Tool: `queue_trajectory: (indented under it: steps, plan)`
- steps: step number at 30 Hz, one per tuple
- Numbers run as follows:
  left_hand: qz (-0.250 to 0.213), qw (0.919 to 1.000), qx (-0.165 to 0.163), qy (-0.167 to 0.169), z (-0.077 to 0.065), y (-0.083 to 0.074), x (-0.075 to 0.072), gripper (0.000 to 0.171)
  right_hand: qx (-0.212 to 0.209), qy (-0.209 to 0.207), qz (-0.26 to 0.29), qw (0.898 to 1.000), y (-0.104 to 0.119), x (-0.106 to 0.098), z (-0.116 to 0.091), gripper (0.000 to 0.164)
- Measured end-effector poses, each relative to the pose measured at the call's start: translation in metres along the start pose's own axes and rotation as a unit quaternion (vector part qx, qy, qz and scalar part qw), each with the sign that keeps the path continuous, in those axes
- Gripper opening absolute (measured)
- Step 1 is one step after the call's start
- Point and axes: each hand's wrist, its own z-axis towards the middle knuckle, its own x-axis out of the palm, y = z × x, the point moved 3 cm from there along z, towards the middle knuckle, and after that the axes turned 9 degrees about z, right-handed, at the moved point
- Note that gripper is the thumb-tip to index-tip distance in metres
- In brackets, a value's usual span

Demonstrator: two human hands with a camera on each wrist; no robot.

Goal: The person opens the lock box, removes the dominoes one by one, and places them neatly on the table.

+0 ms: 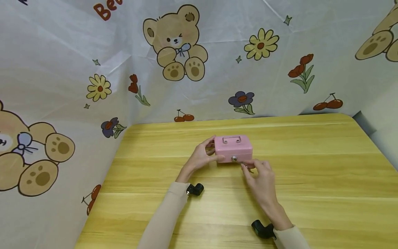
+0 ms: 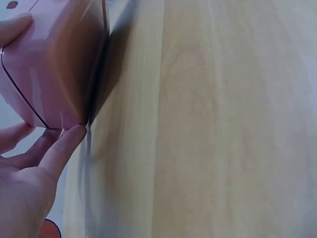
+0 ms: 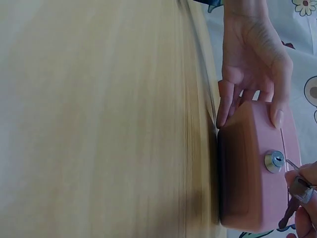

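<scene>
Where the head camera looks, pink box (image 1: pixel 230 149): closed, standing on the wooden counter (image 1: pixel 311 173), metal handle (image 1: pixel 231 137) on its lid, round lock (image 1: pixel 234 158) facing the person.
Left hand (image 1: pixel 199 156), head view: fingers spread about the box's left end, thumb on the front face.
Right hand (image 1: pixel 262 178), head view: thumb and fingers pinched together just right of the lock, on something too small to make out.
Left wrist view: thumb pressed to the pink box, fingertips touching its end low by the counter.
Right wrist view: fingers pinching a thin key (image 3: pixel 291 164), tip just beside the lock; a dark ridged piece (image 3: pixel 300 189) shows with it.
</scene>
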Motion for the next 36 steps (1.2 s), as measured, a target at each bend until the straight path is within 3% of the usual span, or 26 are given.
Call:
queue_trajectory:
  steps: [9,20,26,33,36]
  plan:
    - [-0.028,0.9995,0.017,0.004,0.002,0.002,0.003,0.095,-0.05,-0.012,0.008,0.999,-0.002,0.013,0.003,0.02]
    - [-0.021,0.9998,0.007,-0.001,0.004,0.003,0.001,0.094,-0.108,-0.053,-0.014,0.993,0.01,0.024,0.002,0.022]
    - [-0.018,0.9998,0.011,0.001,0.004,0.003,0.0,0.096,-0.105,-0.047,-0.046,0.992,0.015,0.027,0.003,0.02]
    - [-0.019,0.9998,0.004,-0.002,0.006,0.002,0.0,0.097,-0.064,-0.05,-0.038,0.996,0.013,0.032,0.006,0.014]
    - [-0.017,0.9998,0.005,-0.004,0.006,0.001,0.0,0.095,-0.066,-0.054,-0.037,0.996,0.012,0.036,0.008,0.012]
